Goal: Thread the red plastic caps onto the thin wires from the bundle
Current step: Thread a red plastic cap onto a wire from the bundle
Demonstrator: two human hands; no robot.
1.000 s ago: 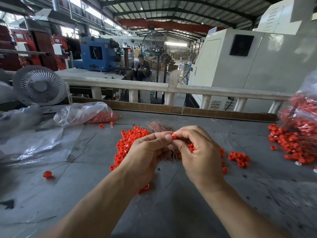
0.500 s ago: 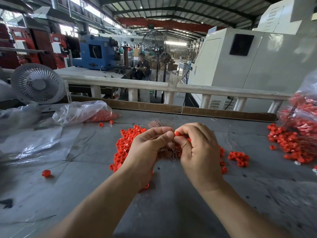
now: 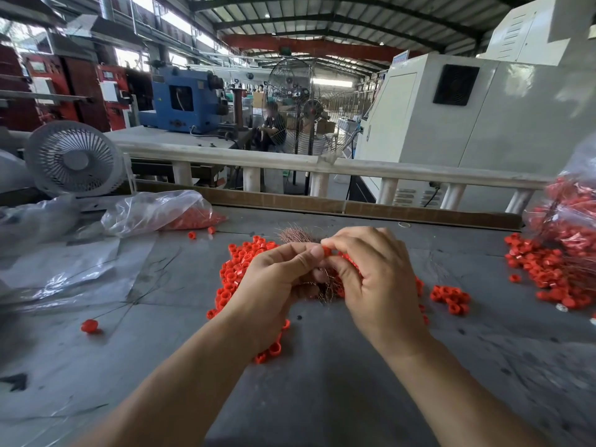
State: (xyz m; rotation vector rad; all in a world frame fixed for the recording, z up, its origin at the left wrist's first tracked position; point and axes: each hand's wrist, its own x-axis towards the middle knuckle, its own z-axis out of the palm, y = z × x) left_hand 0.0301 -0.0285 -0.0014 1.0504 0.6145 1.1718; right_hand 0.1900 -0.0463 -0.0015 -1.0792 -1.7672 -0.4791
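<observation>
Since a second ago your hands have risen a little over the pile, and the small red plastic cap [image 3: 326,251] now sits higher, pinched at your fingertips. Your right hand [image 3: 375,279] pinches that cap between thumb and forefinger, its other fingers curled beneath. Your left hand [image 3: 274,282] meets it from the other side, thumb tip touching the cap, fingers curled round the bundle of thin coppery wires [image 3: 324,282] that shows between your palms; the bundle's frayed far end [image 3: 295,235] fans out just beyond your knuckles. Whether a wire is already through the cap, you cannot tell from this view.

Under and beside your left hand lies the main heap of loose red plastic caps [image 3: 237,269] on the grey tabletop [image 3: 322,398]. A smaller cluster of red caps [image 3: 450,298] sits to your right, and farther right a spread of caps [image 3: 545,269] spills from a clear bag of red parts [image 3: 571,217]. At left, one red cap on a thin wire [image 3: 89,325] lies alone, near a crumpled clear plastic bag holding more caps [image 3: 161,212] and a small white desk fan [image 3: 72,159].
</observation>
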